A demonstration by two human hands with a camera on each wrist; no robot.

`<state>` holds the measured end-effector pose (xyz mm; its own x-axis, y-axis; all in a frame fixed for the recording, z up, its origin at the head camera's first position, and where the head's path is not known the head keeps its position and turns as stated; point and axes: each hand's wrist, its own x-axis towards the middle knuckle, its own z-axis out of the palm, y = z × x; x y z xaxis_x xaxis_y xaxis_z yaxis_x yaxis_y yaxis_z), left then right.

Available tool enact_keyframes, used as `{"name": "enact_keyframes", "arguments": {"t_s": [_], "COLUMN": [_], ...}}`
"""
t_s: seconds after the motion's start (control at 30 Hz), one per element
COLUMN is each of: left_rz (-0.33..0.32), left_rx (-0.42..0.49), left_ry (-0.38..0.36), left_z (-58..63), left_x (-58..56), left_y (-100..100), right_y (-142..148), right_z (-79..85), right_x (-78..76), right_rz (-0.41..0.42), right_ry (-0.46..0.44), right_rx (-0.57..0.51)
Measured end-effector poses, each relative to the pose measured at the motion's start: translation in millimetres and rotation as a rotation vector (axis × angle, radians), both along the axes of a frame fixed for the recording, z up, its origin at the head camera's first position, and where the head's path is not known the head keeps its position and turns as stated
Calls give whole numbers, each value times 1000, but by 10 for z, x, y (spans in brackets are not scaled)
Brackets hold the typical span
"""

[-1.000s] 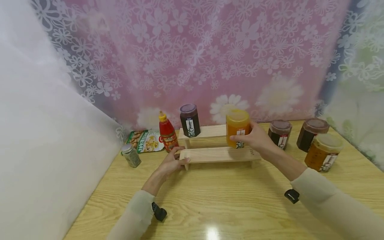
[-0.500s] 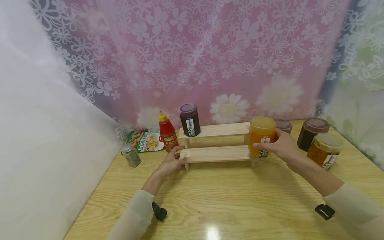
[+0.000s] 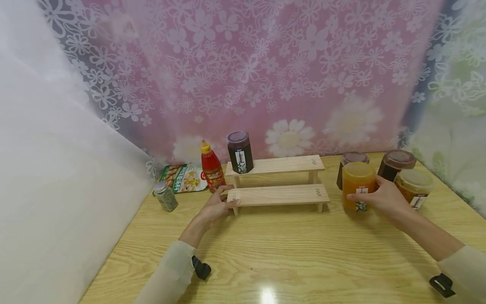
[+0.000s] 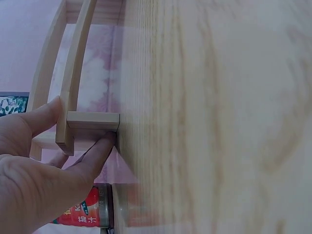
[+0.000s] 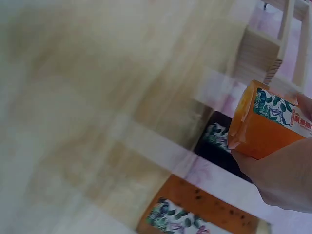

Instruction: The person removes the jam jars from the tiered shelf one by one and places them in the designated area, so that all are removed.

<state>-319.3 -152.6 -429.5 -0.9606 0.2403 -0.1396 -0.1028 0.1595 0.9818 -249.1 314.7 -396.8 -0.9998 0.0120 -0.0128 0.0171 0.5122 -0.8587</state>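
Note:
In the head view my left hand [image 3: 217, 207] grips the left end of the lower board of a two-step wooden rack [image 3: 279, 195]. The left wrist view has its thumb on top of the board [image 4: 80, 63] and fingers around the leg. Right of the rack, my right hand [image 3: 389, 199] holds an orange jar with a yellow lid [image 3: 356, 179], thumb in front. The right wrist view shows this jar [image 5: 263, 124] tilted off the table. Behind it a dark jar [image 3: 353, 158] is partly hidden. Another dark jar [image 3: 241, 157] stands on the rack's upper step, at the left.
Beyond my right hand stand one more dark jar [image 3: 396, 162] and an amber jar with a pale lid [image 3: 415, 185]. Left of the rack are a red sauce bottle [image 3: 213, 171], a green food packet [image 3: 186, 179] and a small spice jar [image 3: 166, 197]. A flowered curtain [image 3: 243, 76] hangs behind.
My right hand has carried the orange jar rightward and down, from above the rack to beside its right end. The left hand keeps its grip on the rack.

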Motion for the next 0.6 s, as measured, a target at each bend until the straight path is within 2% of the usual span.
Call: {"name": "enact_keyframes", "arguments": {"t_s": [0.33, 0.6], "left_rz": [0, 6], "left_rx": [2, 5], "left_ry": [-6, 7], "left_z": [-9, -8], "left_x": [-10, -3], "left_y": [-14, -2], "right_y": [180, 239], "right_z": [-137, -157], "right_x": [-37, -56], "right_rz": [36, 83], "right_ry": [-24, -40], "right_rx": [54, 73]}}
